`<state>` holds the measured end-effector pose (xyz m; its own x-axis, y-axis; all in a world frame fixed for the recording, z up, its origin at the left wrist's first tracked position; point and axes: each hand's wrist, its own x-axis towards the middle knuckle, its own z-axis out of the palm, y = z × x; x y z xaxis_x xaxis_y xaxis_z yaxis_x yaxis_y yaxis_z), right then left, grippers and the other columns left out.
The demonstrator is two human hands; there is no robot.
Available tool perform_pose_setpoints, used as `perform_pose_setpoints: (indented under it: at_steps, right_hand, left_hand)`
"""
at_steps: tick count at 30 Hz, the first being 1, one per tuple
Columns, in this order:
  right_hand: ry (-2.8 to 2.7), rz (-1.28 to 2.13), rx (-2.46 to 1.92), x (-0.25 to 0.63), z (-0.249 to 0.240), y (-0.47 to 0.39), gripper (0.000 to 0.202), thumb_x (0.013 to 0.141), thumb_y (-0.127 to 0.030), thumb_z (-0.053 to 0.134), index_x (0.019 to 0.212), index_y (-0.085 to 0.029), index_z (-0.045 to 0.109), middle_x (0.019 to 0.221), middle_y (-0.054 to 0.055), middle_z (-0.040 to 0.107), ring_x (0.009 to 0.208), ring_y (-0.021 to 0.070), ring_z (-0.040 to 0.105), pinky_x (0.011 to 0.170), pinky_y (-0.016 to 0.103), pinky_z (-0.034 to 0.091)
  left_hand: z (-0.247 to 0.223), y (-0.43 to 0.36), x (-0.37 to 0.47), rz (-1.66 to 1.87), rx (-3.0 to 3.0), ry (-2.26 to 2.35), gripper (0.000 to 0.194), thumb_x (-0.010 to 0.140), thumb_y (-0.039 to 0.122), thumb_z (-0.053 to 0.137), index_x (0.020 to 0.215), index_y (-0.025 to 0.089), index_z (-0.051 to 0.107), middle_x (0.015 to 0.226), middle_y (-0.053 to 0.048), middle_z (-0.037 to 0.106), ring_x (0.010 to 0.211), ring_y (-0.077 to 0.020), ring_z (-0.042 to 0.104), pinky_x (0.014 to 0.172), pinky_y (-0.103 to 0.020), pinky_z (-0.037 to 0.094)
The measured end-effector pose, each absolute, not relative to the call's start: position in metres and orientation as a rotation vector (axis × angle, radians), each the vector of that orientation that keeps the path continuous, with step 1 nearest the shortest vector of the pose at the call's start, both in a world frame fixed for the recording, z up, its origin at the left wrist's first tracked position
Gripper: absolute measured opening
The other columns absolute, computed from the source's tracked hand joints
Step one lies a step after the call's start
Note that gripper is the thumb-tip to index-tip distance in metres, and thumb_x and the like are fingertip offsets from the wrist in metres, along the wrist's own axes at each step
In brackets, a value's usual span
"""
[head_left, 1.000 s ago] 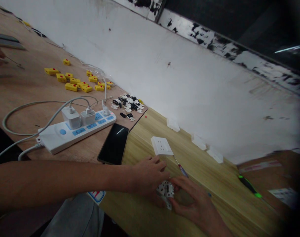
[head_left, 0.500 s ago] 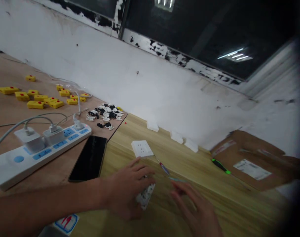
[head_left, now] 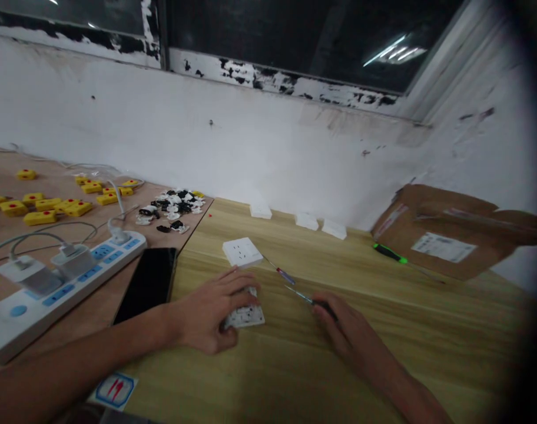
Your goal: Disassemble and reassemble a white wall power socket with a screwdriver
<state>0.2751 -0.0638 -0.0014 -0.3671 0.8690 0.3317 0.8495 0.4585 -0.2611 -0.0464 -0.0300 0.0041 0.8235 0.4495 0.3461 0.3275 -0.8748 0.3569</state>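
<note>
My left hand (head_left: 222,306) is closed on a white wall socket (head_left: 248,317) that lies on the wooden tabletop, its inner side with small fittings facing up. The fingers cover part of it. In my right hand (head_left: 343,324) is a screwdriver (head_left: 304,296) with a dark handle, its thin metal shaft pointing left toward the socket, apart from it. Just beyond the left hand rests another white socket (head_left: 242,252), its slotted face up. A small screwdriver with a purplish handle (head_left: 286,275) lies beside that one.
At left are a power strip (head_left: 80,280) with chargers, a black phone (head_left: 147,282), several yellow boxes (head_left: 41,218) and a pile of black and white parts (head_left: 180,203). White pieces (head_left: 306,221) line the wall. A green-black screwdriver (head_left: 390,253) lies by a cardboard box (head_left: 454,235).
The camera view has tilted and shifted. My right hand's screwdriver, blurred before, now shows clearly, pointing left. My left hand stays on the socket, which has turned somewhat.
</note>
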Motion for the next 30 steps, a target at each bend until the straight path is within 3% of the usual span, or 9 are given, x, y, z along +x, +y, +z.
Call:
perform_pose_setpoints:
  at_steps: [3,8,16,20,26,30]
  right_hand:
    - [-2.445,0.087,-1.197,0.249,0.002,-0.063,0.019,0.098,-0.021,0.042,0.111,-0.021,0.055,0.1,0.006,0.067,0.088,0.0197,0.065,0.076,0.032,0.051]
    - [-2.462,-0.043,-0.944,0.232,-0.012,-0.051,0.016,0.098,-0.023,0.045,0.097,-0.02,0.061,0.085,0.004,0.069,0.074,0.0175,0.065,0.066,0.03,0.047]
    - [-2.525,-0.135,-0.932,0.236,-0.023,-0.052,0.018,0.098,-0.026,0.049,0.094,-0.02,0.066,0.087,0.005,0.068,0.075,0.0176,0.064,0.065,0.03,0.045]
    - [-2.547,-0.099,-0.933,0.232,-0.02,-0.052,0.023,0.099,-0.026,0.046,0.092,-0.02,0.067,0.086,0.005,0.067,0.075,0.0173,0.062,0.066,0.03,0.044]
    - [-2.603,0.008,-0.97,0.231,-0.018,-0.052,0.026,0.101,-0.028,0.043,0.101,-0.021,0.068,0.088,0.005,0.066,0.076,0.0193,0.062,0.065,0.031,0.043]
    - [-2.61,0.14,-1.002,0.229,-0.016,-0.051,0.023,0.1,-0.028,0.045,0.101,-0.022,0.068,0.09,0.004,0.066,0.077,0.0187,0.062,0.067,0.031,0.044]
  left_hand:
    - [0.007,-0.024,-0.05,0.576,2.707,0.629,0.076,0.061,0.016,0.063,0.135,0.018,0.045,0.149,-0.013,0.037,0.141,-0.0319,0.028,0.119,-0.048,0.02]
    - [0.011,-0.023,-0.05,0.471,2.705,0.591,0.07,0.069,0.019,0.065,0.135,0.021,0.043,0.151,-0.012,0.035,0.142,-0.0298,0.028,0.119,-0.047,0.023]
    - [0.01,-0.023,-0.048,0.451,2.731,0.63,0.049,0.086,0.027,0.061,0.132,0.022,0.046,0.151,-0.011,0.035,0.142,-0.0283,0.029,0.119,-0.046,0.023]
    - [0.008,-0.023,-0.048,0.41,2.707,0.627,0.05,0.088,0.024,0.056,0.136,0.022,0.042,0.153,-0.012,0.032,0.14,-0.0283,0.033,0.116,-0.045,0.031]
    - [0.006,-0.023,-0.046,0.378,2.744,0.61,0.057,0.086,0.023,0.055,0.14,0.019,0.037,0.152,-0.015,0.032,0.142,-0.0288,0.027,0.118,-0.047,0.026]
    - [0.006,-0.023,-0.046,0.378,2.735,0.603,0.06,0.086,0.023,0.055,0.142,0.019,0.034,0.151,-0.014,0.033,0.14,-0.0293,0.03,0.116,-0.047,0.027]
